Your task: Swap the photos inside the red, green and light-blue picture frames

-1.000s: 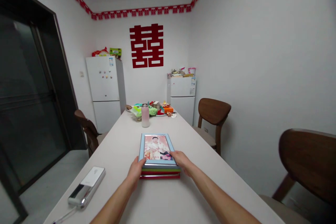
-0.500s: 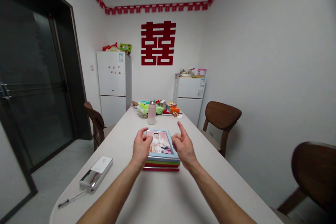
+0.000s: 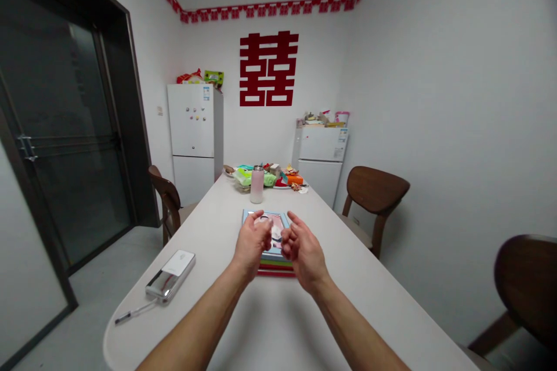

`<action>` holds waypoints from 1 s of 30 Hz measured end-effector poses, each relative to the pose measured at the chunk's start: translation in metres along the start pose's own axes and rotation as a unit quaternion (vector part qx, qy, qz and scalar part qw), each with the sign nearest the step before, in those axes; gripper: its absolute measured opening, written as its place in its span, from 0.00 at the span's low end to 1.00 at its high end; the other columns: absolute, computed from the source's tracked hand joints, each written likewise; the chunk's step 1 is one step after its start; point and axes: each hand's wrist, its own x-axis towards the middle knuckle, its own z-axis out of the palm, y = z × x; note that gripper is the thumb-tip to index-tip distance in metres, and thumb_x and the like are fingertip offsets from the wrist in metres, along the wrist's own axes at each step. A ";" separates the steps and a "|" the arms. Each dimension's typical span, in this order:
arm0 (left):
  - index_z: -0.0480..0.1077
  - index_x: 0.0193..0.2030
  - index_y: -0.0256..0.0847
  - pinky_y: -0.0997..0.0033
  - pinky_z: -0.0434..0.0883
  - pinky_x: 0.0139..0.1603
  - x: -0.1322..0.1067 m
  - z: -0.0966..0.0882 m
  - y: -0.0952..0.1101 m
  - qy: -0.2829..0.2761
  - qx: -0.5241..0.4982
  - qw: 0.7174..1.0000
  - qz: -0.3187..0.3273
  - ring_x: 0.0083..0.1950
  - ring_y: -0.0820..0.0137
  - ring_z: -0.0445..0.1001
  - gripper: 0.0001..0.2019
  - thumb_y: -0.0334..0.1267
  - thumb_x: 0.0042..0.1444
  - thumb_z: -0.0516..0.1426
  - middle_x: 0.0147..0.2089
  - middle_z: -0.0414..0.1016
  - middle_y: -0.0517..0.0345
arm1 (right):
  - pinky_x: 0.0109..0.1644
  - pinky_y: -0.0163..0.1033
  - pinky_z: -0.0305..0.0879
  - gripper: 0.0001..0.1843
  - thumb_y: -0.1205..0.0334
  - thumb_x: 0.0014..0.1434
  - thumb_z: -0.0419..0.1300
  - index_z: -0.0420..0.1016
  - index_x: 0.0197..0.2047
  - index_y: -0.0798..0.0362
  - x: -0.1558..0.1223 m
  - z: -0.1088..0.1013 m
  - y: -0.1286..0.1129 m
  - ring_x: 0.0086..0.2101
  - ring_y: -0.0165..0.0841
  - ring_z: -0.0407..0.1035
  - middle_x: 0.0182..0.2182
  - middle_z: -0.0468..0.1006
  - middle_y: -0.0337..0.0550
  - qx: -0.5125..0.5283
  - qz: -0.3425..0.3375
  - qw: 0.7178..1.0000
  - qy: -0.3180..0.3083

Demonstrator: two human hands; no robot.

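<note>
A light-blue photo frame [image 3: 274,254] lies on top of a small stack with green and red edges, in the middle of the table. My left hand [image 3: 253,243] hovers over its left part, fingers loosely curled and apart from one another, holding nothing. Over the right part is my right hand [image 3: 306,250], also loosely curled and empty, with the index finger pointing forward. Between them they hide much of the picture and the sides of the stack. Whether either hand touches the frame, I cannot tell.
On the white table [image 3: 348,301], a power bank [image 3: 171,277] with a short cable lies at the left. Behind the stack stands a pink bottle [image 3: 257,184], with a heap of packets [image 3: 263,177] beyond. Wooden chairs [image 3: 378,190] flank the table.
My hands have come closer together over the photo frame, covering more of its picture. My index fingers are less stretched out. The view has shifted slightly, moving the room to the right.
</note>
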 end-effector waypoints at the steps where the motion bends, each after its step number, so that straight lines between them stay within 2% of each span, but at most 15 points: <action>1: 0.63 0.33 0.37 0.82 0.47 0.16 0.003 -0.001 0.004 0.000 0.001 1.000 -0.019 0.13 0.83 0.51 0.20 0.52 0.40 0.57 0.14 0.56 0.72 | 0.17 0.28 0.46 0.17 0.55 0.48 0.53 0.66 0.40 0.54 0.003 0.000 -0.002 0.13 0.21 0.53 0.16 0.64 0.30 0.012 0.023 1.000 0.013; 2: 0.62 0.26 0.37 0.82 0.45 0.14 0.006 -0.002 0.009 -0.006 0.002 0.999 -0.042 0.12 0.83 0.49 0.22 0.57 0.42 0.53 0.12 0.55 0.71 | 0.17 0.28 0.48 0.15 0.52 0.49 0.52 0.68 0.32 0.55 0.007 0.001 -0.007 0.13 0.21 0.54 0.16 0.65 0.32 0.021 0.042 0.999 0.015; 3: 0.60 0.20 0.37 0.81 0.42 0.13 0.009 -0.002 0.015 -0.017 0.005 0.998 -0.067 0.11 0.83 0.47 0.25 0.61 0.43 0.48 0.10 0.53 0.70 | 0.16 0.29 0.48 0.18 0.49 0.49 0.50 0.67 0.24 0.56 0.010 0.004 -0.012 0.13 0.21 0.54 0.14 0.65 0.34 0.025 0.055 0.998 0.007; 5: 0.55 0.14 0.39 0.80 0.40 0.12 0.013 0.000 0.027 -0.043 0.011 0.993 -0.110 0.09 0.82 0.45 0.30 0.65 0.46 0.39 0.08 0.51 0.67 | 0.14 0.29 0.44 0.26 0.44 0.51 0.46 0.58 0.12 0.56 0.015 0.010 -0.024 0.10 0.21 0.50 0.10 0.61 0.34 0.024 0.073 0.997 -0.029; 9: 0.54 0.10 0.39 0.80 0.39 0.11 0.019 0.007 0.039 -0.064 0.018 0.987 -0.150 0.08 0.82 0.43 0.34 0.66 0.47 0.31 0.06 0.49 0.66 | 0.12 0.28 0.35 0.31 0.38 0.50 0.39 0.47 0.08 0.53 0.020 0.025 -0.036 0.07 0.20 0.40 0.05 0.51 0.31 -0.008 0.098 0.991 -0.089; 11: 0.54 0.10 0.39 0.80 0.39 0.11 0.021 0.008 0.038 -0.061 0.022 0.985 -0.161 0.08 0.82 0.43 0.34 0.67 0.45 0.32 0.06 0.49 0.66 | 0.11 0.29 0.36 0.31 0.35 0.48 0.36 0.45 0.09 0.52 0.024 0.027 -0.030 0.08 0.20 0.39 0.06 0.49 0.30 -0.075 0.082 0.990 -0.090; 12: 0.54 0.10 0.38 0.80 0.39 0.11 0.021 0.007 0.035 -0.056 0.025 0.984 -0.167 0.08 0.83 0.44 0.34 0.68 0.44 0.32 0.06 0.50 0.66 | 0.11 0.29 0.39 0.31 0.35 0.49 0.33 0.45 0.10 0.52 0.026 0.025 -0.025 0.08 0.20 0.40 0.06 0.49 0.30 -0.147 0.058 0.984 -0.087; 14: 0.55 0.10 0.38 0.81 0.40 0.11 0.021 -0.001 0.024 -0.038 0.035 0.982 -0.180 0.08 0.83 0.45 0.34 0.69 0.42 0.35 0.06 0.52 0.65 | 0.14 0.30 0.46 0.31 0.37 0.51 0.30 0.49 0.12 0.52 0.032 0.016 -0.009 0.10 0.21 0.45 0.09 0.54 0.31 -0.335 -0.010 0.939 -0.073; 16: 0.57 0.11 0.37 0.82 0.41 0.11 0.018 -0.016 0.005 -0.009 0.051 0.979 -0.197 0.08 0.83 0.48 0.33 0.68 0.42 0.39 0.07 0.55 0.65 | 0.20 0.32 0.54 0.28 0.42 0.53 0.35 0.57 0.15 0.53 0.038 0.002 0.010 0.14 0.24 0.55 0.13 0.62 0.36 -0.493 -0.067 0.865 -0.060; 18: 0.60 0.13 0.36 0.82 0.43 0.11 0.011 -0.033 -0.020 0.026 0.069 0.973 -0.220 0.08 0.82 0.51 0.31 0.66 0.42 0.45 0.07 0.57 0.65 | 0.28 0.35 0.57 0.20 0.48 0.49 0.48 0.65 0.20 0.55 0.040 -0.014 0.028 0.23 0.29 0.63 0.20 0.68 0.41 -0.557 -0.087 0.824 -0.065; 20: 0.62 0.16 0.34 0.83 0.45 0.11 0.003 -0.050 -0.046 0.059 0.072 0.965 -0.244 0.09 0.82 0.53 0.27 0.62 0.42 0.50 0.09 0.59 0.65 | 0.36 0.38 0.56 0.10 0.57 0.41 0.59 0.70 0.27 0.55 0.039 -0.027 0.042 0.33 0.35 0.64 0.28 0.71 0.43 -0.602 -0.103 0.788 -0.081; 23: 0.64 0.20 0.33 0.82 0.53 0.13 -0.006 -0.065 -0.077 0.091 0.051 0.961 -0.254 0.11 0.79 0.59 0.24 0.58 0.43 0.53 0.13 0.63 0.62 | 0.42 0.41 0.52 0.13 0.67 0.38 0.60 0.72 0.32 0.53 0.029 -0.033 0.053 0.39 0.38 0.60 0.34 0.70 0.45 -0.656 -0.126 0.735 -0.115; 27: 0.65 0.31 0.35 0.78 0.65 0.23 -0.014 -0.060 -0.092 0.120 0.000 0.975 -0.187 0.23 0.75 0.69 0.15 0.48 0.49 0.54 0.24 0.70 0.58 | 0.42 0.39 0.53 0.14 0.68 0.41 0.58 0.72 0.35 0.50 0.007 -0.030 0.055 0.39 0.35 0.61 0.34 0.70 0.43 -0.680 -0.142 0.696 -0.180; 29: 0.65 0.37 0.37 0.77 0.66 0.29 -0.021 -0.054 -0.091 0.128 -0.014 0.982 -0.137 0.31 0.73 0.71 0.12 0.43 0.50 0.54 0.31 0.72 0.57 | 0.41 0.37 0.55 0.13 0.66 0.43 0.57 0.71 0.36 0.50 -0.004 -0.031 0.053 0.37 0.34 0.62 0.33 0.70 0.42 -0.671 -0.142 0.701 -0.197; 30: 0.64 0.39 0.37 0.76 0.67 0.30 -0.025 -0.051 -0.088 0.128 -0.014 0.985 -0.115 0.33 0.72 0.71 0.12 0.42 0.50 0.54 0.33 0.72 0.56 | 0.42 0.38 0.56 0.13 0.64 0.45 0.56 0.71 0.37 0.51 -0.008 -0.034 0.052 0.37 0.34 0.62 0.33 0.71 0.43 -0.654 -0.142 0.718 -0.190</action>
